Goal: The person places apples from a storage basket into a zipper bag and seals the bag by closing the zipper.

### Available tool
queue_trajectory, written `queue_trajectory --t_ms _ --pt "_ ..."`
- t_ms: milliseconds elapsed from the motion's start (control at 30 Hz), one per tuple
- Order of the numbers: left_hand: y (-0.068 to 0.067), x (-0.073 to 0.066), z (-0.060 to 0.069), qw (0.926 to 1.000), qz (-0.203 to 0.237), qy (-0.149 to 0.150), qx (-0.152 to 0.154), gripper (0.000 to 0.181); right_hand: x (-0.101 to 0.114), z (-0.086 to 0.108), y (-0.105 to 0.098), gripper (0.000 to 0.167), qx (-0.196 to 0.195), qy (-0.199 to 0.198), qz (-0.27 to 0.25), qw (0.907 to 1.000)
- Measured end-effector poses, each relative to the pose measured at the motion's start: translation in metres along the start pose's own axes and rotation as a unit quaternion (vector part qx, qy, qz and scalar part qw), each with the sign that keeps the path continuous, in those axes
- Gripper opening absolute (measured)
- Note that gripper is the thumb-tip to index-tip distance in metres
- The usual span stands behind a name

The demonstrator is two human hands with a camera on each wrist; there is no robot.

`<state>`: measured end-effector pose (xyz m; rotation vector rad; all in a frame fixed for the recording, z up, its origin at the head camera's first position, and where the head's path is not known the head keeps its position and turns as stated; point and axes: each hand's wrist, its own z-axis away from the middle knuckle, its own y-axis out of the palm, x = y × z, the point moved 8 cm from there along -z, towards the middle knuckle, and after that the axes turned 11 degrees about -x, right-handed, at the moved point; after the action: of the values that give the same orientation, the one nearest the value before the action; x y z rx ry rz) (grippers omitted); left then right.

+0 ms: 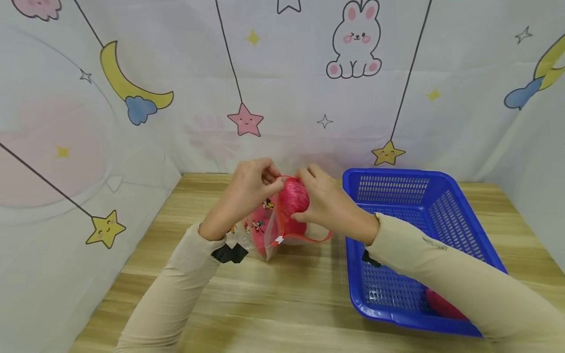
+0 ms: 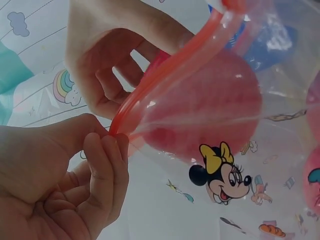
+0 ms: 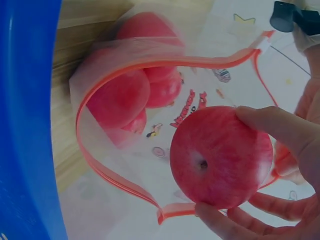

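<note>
Apple [image 3: 220, 155] gripped by the right hand [image 1: 325, 202] is at the open mouth of a clear bag [image 1: 260, 235], whose red rim [image 2: 172, 82] the left hand [image 1: 250, 184] pinches; more apples [image 3: 117, 95] lie inside the bag on the worktop [image 1: 273, 304], beside a blue basket [image 1: 355, 289] holding another red item [image 1: 443, 305]

The wood-grain table [image 1: 273, 304] spans the frame's lower half; on it rest a bag [image 1: 265, 228] near centre and a basket [image 1: 397, 172] at lower right.
</note>
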<state>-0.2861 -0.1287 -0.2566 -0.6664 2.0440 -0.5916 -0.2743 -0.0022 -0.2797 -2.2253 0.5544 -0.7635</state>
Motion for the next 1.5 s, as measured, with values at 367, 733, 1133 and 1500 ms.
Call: queue_trajectory --t_ms 367,733,1133,1500 --pt "0.0 -0.001 0.0 1.0 0.003 0.003 0.002 0.006 -0.002 0.005 0.005 0.039 -0.018 -0.066 0.066 0.9955" --pt "0.001 0.001 0.002 1.0 0.003 0.0 0.003 0.005 -0.015 0.01 0.018 0.025 0.046 0.021 0.033 0.9982" --pt "0.001 0.001 0.003 0.9999 0.011 0.002 0.0 0.005 -0.01 0.014 0.022 0.019 0.058 0.018 -0.032 0.9976" --pt "0.003 -0.001 0.003 1.0 0.007 0.003 0.005 0.006 -0.013 0.023 0.016 0.013 0.083 0.046 -0.051 0.9942"
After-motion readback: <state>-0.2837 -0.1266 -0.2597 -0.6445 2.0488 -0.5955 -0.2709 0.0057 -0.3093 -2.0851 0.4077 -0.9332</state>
